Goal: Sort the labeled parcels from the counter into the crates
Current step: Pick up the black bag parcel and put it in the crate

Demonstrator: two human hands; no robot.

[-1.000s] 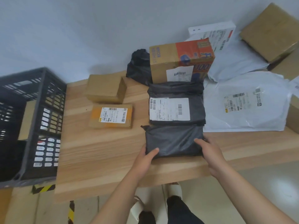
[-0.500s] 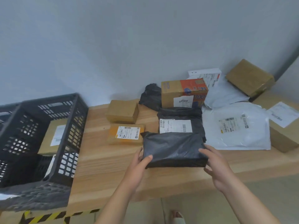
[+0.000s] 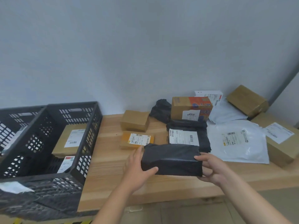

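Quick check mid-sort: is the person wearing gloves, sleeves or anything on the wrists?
No gloves: the left hand and right hand are bare. The left forearm and right forearm are bare too, with no sleeve in view up to the frame edge. No watch, band or ring shows.

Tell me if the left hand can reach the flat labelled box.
Probably not yet: the left hand grips the black parcel. Otherwise the way looks free; the flat labelled box lies uncovered just beyond it.
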